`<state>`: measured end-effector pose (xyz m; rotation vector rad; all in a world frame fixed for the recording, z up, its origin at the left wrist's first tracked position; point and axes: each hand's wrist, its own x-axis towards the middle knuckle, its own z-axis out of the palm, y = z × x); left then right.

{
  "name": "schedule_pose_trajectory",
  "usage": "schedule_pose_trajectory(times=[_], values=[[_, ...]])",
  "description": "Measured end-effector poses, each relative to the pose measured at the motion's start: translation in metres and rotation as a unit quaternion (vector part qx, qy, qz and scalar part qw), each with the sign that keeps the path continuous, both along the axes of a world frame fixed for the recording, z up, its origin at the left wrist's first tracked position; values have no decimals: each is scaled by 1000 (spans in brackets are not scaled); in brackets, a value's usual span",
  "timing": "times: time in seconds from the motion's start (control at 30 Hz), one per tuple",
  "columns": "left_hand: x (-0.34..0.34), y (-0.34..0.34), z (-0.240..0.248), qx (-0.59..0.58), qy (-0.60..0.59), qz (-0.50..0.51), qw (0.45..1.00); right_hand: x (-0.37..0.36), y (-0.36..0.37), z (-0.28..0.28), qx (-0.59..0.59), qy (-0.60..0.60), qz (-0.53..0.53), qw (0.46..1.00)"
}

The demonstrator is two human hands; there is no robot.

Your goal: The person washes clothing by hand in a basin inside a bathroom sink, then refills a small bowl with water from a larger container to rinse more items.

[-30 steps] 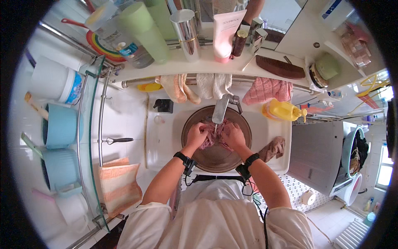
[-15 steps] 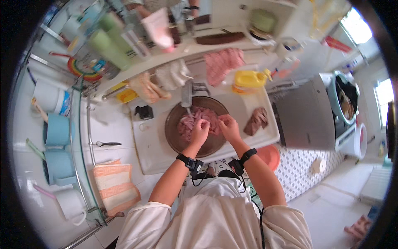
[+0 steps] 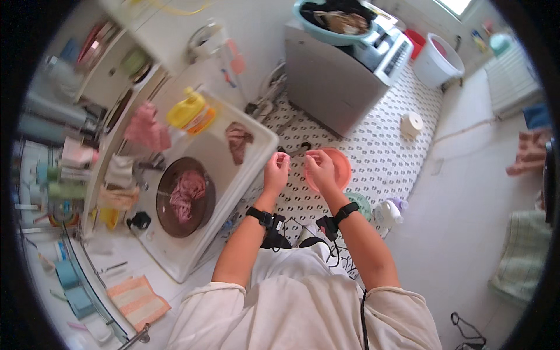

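Note:
Both of my hands are raised side by side, to the right of the sink's edge. My left hand (image 3: pixel 277 173) has its fingers curled in toward the thumb, and its palm side partly shows. My right hand (image 3: pixel 321 169) is bent the same way, in front of an orange basin (image 3: pixel 341 169) on the floor. Anything between the fingertips is too small to make out. A dark, thin, curved thing (image 3: pixel 303 146) shows just beyond the hands. In the white sink (image 3: pixel 256 140), a wet pink cloth (image 3: pixel 186 192) lies in a round brown bowl (image 3: pixel 166 219), apart from both hands.
A yellow bottle (image 3: pixel 191 112) and a brownish-pink cloth (image 3: pixel 238 142) lie on the sink's rim. Ahead stands a grey washing machine (image 3: pixel 326 76) with a light-blue basin of clothes (image 3: pixel 335 29) on top. A white bottle (image 3: pixel 388 213) and a green basin (image 3: pixel 357 204) are on the patterned floor.
My view has turned right, away from the sink. Both hands have left the bowl and moved over the floor beside it. The pink cloth stays in the bowl.

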<state>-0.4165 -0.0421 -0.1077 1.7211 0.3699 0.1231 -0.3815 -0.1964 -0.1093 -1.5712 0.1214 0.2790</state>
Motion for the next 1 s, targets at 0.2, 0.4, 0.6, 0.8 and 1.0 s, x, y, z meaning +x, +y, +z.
schedule_pose_trajectory(times=[0.2,0.4,0.6,0.8,1.0], values=[[58,-130,6,-106,32,-141,984,14,-134,2,-56,-51,-187,979],[127,-224,15,-129,18,-251,959,42,-217,28,-18,-9,-310,951],[205,-295,32,-169,21,-322,931,95,-265,40,-13,-27,-407,913],[273,-327,48,-151,8,-337,929,161,-288,74,17,-39,-416,909],[331,-363,61,-157,21,-315,936,226,-321,79,32,-40,-421,905]])
